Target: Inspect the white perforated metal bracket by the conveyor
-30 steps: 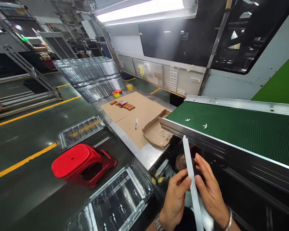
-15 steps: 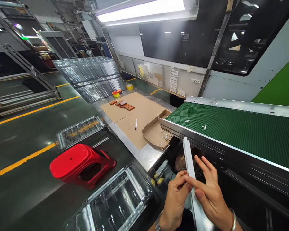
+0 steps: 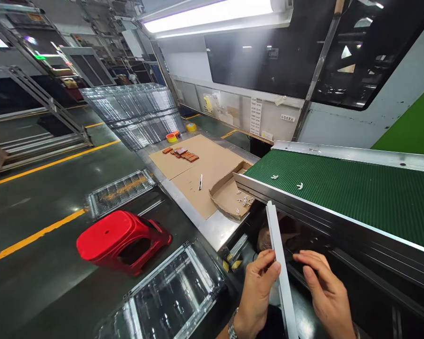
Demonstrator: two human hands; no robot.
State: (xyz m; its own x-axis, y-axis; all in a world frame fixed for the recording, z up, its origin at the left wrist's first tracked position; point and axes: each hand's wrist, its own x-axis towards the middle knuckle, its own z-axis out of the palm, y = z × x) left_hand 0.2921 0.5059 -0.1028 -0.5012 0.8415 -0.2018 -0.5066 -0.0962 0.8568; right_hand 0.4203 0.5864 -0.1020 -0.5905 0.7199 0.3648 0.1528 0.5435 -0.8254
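The long white strip (image 3: 280,254) was in front of the person, tilted a little, with its top end near the belt's side and its low end running out of the bottom of the view. The left hand (image 3: 256,292) pinched it between thumb and fingers. The right hand (image 3: 327,289) was just beside it, half open, with bent fingers and nothing in it that showed. Past the top end stood the belt's metal side (image 3: 325,221), like a low wall in the way. I could not tell if the strip touched it. On the green belt (image 3: 356,193) lay two small white bits (image 3: 300,186). By the belt's end sat a cardboard tray (image 3: 222,193) with more little white pieces (image 3: 246,201) in it. The tray was on the metal table (image 3: 215,233), near its edge. A flat brown cardboard sheet (image 3: 215,157) lay there too, with a thin knife (image 3: 200,182) and some orange-brown blocks (image 3: 191,156) on it, and tape rolls (image 3: 173,136) were near its far corner. Left of the table stood a red stool (image 3: 106,235), and a clear, shiny stack (image 3: 183,287) was close to the left hand's side. Further left there was open floor (image 3: 49,268) with yellow lines.
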